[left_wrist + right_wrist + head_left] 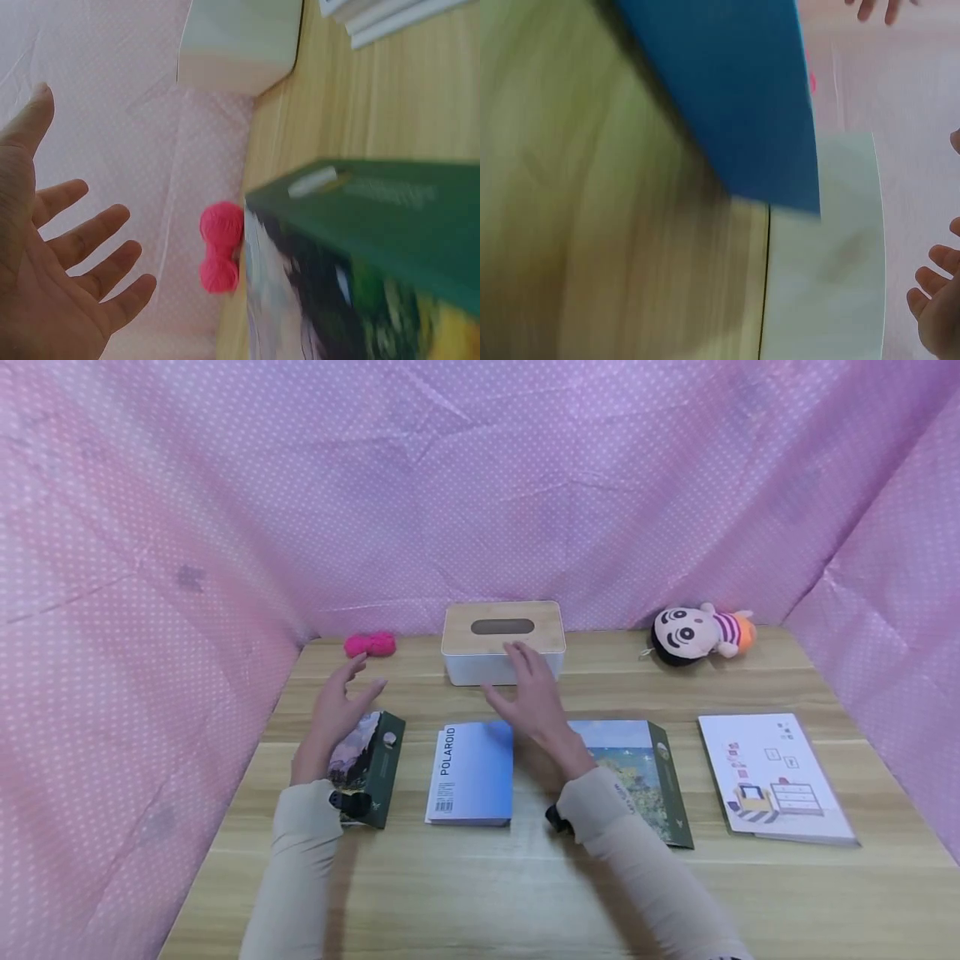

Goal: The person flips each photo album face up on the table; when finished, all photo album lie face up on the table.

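My left hand (339, 706) hovers over a dark green box with a painted landscape (378, 760), fingers spread and holding nothing. In the left wrist view that hand (67, 255) is seen palm side, apart from the box. My right hand (528, 693) hangs in the air between the blue book lettered POLAROID (476, 772) and the white tissue box with a wooden lid (465, 668). Its fingers are loosely extended around nothing. A second green-edged box with a painted picture (667, 777) lies partly under my right forearm. In the right wrist view only part of the hand (941, 300) shows.
Pink yarn (370, 644) lies at the back left of the wooden table (465, 893). A plush doll (701, 633) lies at the back right. To the right is a white book with a room drawing (776, 777). Pink dotted cloth (480, 485) hangs behind and at both sides.
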Action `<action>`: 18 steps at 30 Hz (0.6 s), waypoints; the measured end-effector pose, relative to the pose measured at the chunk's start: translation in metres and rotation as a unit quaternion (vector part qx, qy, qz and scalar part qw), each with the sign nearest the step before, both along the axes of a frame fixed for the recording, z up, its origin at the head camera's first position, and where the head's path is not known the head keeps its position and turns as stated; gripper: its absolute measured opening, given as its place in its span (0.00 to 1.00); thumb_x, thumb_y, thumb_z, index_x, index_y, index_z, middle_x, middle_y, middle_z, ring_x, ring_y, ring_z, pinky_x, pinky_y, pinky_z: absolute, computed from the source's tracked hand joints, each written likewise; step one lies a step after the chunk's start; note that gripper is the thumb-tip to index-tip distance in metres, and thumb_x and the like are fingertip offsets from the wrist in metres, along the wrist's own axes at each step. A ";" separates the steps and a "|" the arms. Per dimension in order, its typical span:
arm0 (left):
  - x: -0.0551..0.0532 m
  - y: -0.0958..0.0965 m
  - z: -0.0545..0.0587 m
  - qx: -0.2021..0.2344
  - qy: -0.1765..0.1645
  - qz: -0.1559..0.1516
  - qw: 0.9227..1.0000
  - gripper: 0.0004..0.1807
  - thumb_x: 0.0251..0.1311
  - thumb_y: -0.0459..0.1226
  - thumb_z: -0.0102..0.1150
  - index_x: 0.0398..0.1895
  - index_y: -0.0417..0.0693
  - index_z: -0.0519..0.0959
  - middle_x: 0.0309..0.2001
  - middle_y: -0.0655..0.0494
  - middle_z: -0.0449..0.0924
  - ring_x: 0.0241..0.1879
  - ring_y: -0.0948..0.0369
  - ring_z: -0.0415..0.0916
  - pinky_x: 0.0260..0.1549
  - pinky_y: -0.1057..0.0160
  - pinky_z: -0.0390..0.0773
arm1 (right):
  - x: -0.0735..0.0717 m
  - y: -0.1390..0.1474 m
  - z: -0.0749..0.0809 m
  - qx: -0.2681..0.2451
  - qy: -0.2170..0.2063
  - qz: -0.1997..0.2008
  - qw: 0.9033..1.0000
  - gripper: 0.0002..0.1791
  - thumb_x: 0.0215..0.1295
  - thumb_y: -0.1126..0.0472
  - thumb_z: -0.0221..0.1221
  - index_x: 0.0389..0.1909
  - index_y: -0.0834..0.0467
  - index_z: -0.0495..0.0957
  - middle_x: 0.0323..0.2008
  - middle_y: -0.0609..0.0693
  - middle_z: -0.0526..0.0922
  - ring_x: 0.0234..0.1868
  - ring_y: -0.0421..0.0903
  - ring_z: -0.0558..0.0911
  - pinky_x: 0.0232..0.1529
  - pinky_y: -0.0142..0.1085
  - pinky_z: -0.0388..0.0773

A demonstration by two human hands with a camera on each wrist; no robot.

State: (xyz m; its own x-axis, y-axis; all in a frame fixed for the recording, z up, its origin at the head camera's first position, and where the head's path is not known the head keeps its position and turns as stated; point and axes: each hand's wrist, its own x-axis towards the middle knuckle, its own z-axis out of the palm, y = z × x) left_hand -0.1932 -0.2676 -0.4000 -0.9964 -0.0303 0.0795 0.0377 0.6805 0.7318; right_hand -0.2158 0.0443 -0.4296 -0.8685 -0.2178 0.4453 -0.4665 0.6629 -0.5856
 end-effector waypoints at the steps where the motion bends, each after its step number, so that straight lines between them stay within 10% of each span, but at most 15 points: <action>1: 0.003 -0.003 -0.001 0.004 -0.001 0.004 1.000 0.39 0.63 0.56 0.54 0.73 0.52 0.57 0.69 0.42 0.63 0.69 0.43 0.56 0.65 0.39 0.58 | 0.002 -0.007 -0.001 0.003 -0.008 0.002 1.000 0.41 0.60 0.43 0.58 0.70 0.57 0.60 0.68 0.56 0.62 0.69 0.54 0.62 0.68 0.49 0.61; 18: 0.055 -0.074 -0.032 0.014 -0.060 0.069 0.996 0.42 0.66 0.58 0.48 0.74 0.44 0.52 0.70 0.36 0.57 0.69 0.38 0.53 0.65 0.38 0.57 | 0.044 -0.096 -0.020 0.017 -0.098 0.083 0.992 0.44 0.61 0.40 0.57 0.73 0.53 0.53 0.72 0.52 0.57 0.72 0.49 0.57 0.70 0.46 0.59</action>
